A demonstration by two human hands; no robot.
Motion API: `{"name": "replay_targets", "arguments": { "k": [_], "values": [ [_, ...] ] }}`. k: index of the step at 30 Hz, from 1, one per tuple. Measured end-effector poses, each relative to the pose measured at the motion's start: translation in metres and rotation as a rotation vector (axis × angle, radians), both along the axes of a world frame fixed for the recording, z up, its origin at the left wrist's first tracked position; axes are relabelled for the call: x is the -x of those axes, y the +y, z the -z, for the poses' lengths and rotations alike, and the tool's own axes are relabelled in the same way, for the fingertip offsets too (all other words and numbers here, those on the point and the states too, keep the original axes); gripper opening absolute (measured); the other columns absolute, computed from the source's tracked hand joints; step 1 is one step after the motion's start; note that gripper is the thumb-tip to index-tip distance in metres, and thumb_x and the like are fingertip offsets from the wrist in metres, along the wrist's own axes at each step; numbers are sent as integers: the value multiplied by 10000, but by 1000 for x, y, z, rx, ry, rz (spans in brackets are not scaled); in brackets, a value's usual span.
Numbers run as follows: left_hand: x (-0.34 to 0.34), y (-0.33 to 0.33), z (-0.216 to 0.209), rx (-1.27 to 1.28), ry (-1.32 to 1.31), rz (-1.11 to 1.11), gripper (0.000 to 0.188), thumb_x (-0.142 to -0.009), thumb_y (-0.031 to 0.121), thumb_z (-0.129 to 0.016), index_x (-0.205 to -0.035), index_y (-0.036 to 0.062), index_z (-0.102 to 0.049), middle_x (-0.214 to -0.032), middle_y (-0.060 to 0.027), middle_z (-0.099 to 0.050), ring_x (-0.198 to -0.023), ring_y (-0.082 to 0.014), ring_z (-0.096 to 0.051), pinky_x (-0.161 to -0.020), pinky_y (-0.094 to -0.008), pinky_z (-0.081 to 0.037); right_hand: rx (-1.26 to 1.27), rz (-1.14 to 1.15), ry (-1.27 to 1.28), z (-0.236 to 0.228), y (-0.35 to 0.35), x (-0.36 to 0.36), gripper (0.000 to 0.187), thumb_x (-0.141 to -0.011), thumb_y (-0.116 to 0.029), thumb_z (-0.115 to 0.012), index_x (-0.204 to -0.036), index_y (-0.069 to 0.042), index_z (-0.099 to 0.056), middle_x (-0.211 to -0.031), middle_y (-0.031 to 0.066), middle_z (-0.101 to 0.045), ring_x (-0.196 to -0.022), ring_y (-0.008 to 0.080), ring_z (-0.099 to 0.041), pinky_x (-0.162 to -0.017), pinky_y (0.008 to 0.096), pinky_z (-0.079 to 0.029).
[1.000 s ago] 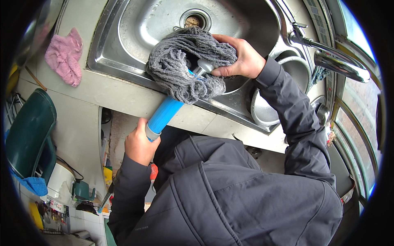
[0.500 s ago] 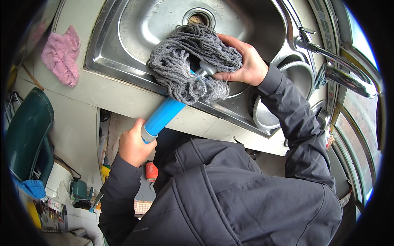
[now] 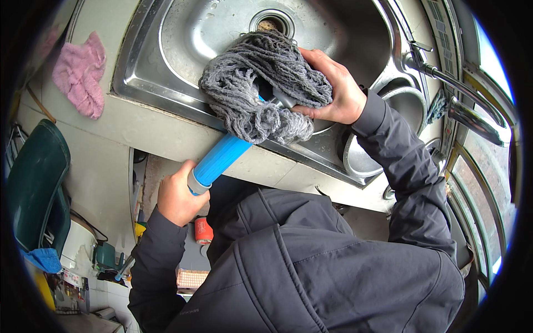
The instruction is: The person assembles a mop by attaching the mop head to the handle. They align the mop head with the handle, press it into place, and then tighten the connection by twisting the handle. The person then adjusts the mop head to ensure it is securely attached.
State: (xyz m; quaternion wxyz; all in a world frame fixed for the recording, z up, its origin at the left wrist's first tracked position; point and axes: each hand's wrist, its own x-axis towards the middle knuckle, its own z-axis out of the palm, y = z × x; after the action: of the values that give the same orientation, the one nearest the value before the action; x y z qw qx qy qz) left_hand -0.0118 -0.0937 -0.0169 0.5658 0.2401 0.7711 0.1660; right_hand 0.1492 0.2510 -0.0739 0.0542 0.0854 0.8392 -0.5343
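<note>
A mop with a grey string head (image 3: pixel 272 72) lies over the front edge of the steel sink (image 3: pixel 186 53). Its blue tube (image 3: pixel 221 158), ending in a grey collar, slants down to the left out of the strings. My left hand (image 3: pixel 182 195) is closed round the lower end of the tube, at the collar. At the right side of the strings my right hand (image 3: pixel 340 91) grips the mop head, fingers behind and thumb in front. A grey plastic joint shows in the gap between the strings, close to that thumb.
Metal basins (image 3: pixel 358 152) stand in the sink's right part, beside the chrome faucet (image 3: pixel 483 125). A pink cloth (image 3: pixel 82 75) lies on the counter at the left. Below it stands a dark green chair-like object (image 3: pixel 39 183). A red can (image 3: pixel 203 230) is down by my left arm.
The view has shifted slightly. Both hands keep their holds on the mop, and the strings at the right have moved a little with my right hand.
</note>
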Motion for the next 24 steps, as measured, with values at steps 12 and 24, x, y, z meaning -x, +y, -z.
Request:
{"name": "replay_targets", "arguments": {
  "k": [12,24],
  "values": [
    [-34,-13,6,-11,293,-8,330,-727,132,-753,-995,70,-570,-771,-223,-670,-772,-451,-683,-642,-482,-524,-140,-90,5,-17,0,12,852,-707,-294,-885,-1373,67,-493,-1162,247,-628,-1092,411,-614,-961,442,-509],
    [-42,-15,6,23,440,64,356,-727,137,-768,-1026,90,-580,-794,-227,-676,-773,-465,-672,-648,-518,-519,304,14,-378,-17,-2,14,655,-789,-301,-857,-1216,126,-604,-1051,253,-726,-994,304,-717,-925,373,-534]
  ]
}}
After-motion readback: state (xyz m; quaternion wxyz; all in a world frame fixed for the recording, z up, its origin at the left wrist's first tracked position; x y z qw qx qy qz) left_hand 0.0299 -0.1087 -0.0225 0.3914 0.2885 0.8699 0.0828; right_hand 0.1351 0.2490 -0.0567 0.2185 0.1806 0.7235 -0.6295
